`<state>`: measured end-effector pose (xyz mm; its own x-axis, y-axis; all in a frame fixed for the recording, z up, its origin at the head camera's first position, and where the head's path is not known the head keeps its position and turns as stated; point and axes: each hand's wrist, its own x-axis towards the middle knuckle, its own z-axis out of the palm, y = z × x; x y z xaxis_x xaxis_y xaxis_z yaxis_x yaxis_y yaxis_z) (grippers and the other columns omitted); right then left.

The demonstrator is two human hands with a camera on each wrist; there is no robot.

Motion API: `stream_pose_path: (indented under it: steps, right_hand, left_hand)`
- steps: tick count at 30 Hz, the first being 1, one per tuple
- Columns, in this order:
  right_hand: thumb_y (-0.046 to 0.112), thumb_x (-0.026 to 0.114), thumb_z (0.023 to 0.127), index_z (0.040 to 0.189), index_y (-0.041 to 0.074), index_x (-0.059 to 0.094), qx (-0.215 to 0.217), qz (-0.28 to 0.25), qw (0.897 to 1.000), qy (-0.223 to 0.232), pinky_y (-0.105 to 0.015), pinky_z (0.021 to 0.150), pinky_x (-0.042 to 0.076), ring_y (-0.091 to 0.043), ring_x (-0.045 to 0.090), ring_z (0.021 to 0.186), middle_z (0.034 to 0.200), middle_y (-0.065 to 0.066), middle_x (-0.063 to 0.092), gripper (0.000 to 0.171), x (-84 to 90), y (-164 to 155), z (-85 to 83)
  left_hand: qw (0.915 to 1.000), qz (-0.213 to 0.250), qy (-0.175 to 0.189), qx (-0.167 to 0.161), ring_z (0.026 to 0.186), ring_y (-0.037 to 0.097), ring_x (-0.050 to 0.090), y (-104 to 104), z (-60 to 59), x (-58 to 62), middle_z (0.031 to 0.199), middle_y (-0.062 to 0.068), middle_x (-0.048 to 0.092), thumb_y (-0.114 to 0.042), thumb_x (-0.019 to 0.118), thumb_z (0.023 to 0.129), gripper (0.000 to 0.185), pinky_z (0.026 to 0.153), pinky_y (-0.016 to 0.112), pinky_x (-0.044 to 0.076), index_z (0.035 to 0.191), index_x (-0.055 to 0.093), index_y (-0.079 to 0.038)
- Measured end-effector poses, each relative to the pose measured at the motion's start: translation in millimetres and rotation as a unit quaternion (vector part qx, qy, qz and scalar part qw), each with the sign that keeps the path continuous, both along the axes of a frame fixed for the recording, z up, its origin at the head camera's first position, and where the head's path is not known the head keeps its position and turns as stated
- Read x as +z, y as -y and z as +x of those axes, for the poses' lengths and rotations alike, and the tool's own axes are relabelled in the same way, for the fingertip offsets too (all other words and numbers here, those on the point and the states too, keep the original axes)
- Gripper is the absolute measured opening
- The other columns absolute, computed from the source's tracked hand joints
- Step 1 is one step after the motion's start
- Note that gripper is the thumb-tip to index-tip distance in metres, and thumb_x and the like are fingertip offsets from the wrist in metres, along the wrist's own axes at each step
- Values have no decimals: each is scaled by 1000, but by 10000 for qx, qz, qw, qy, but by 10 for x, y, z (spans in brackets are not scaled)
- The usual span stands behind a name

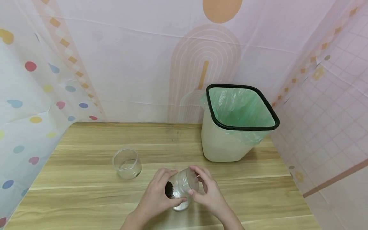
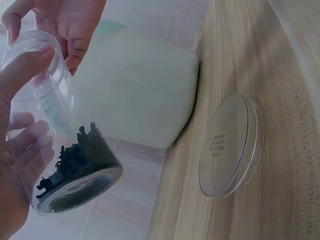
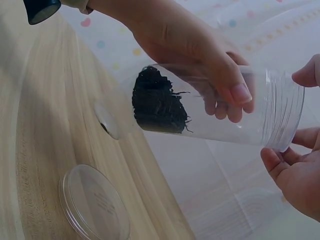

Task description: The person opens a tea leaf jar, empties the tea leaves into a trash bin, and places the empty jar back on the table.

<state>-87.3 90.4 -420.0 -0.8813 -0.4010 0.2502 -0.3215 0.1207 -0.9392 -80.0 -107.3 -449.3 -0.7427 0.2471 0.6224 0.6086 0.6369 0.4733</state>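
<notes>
A clear plastic jar (image 1: pixel 184 185) lies tilted in the air above the wooden table (image 1: pixel 86 191), its open mouth toward the right. A clump of black dried matter (image 3: pixel 157 100) sits at its bottom end. My left hand (image 1: pixel 156 195) grips the jar's body, fingers wrapped over it. My right hand (image 1: pixel 208 191) curls round the threaded mouth (image 3: pixel 285 110), thumb above and fingers below the rim. The jar's clear lid (image 2: pixel 227 147) lies flat on the table just under the jar.
An empty clear cup (image 1: pixel 127 163) stands on the table to the left of my hands. A cream waste bin (image 1: pixel 224 143) with a black rim and green liner stands at the back right. Patterned sheets wall in the table.
</notes>
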Motion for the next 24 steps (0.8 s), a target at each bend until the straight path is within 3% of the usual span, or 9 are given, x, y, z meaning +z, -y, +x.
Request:
stream_pose_path:
  steps: [9, 17, 24]
  right_hand:
    - [-5, 60, 74, 135, 0, 42, 658, -356, 9963, -413, -25, 98, 40, -18, 42, 116, 130, -17, 42, 63, -20, -65, -36]
    - [-2, 59, 83, 132, -9, 41, 1257, -942, 9862, -527, -25, 98, 40, -15, 43, 118, 127, -30, 41, 53, -51, -104, -94]
    - [1, 59, 81, 130, -12, 42, 1131, -1168, 9865, -183, -24, 97, 41, -14, 45, 115, 128, -29, 40, 53, -69, -128, -94]
  left_hand:
    - [9978, 283, 508, -331, 98, 9, 53, 1, 40, 5, 108, -7, 53, -39, 88, 54, 76, 80, 30, 51, 117, 57, -9]
    - [9952, 467, 712, -474, 96, 10, 54, -11, 77, 9, 109, -10, 52, -37, 88, 54, 76, 78, 26, 49, 118, 56, -12]
    - [9939, 567, 844, -432, 96, 10, 54, 5, 89, -7, 111, -11, 52, -40, 87, 56, 75, 79, 28, 50, 119, 56, -13]
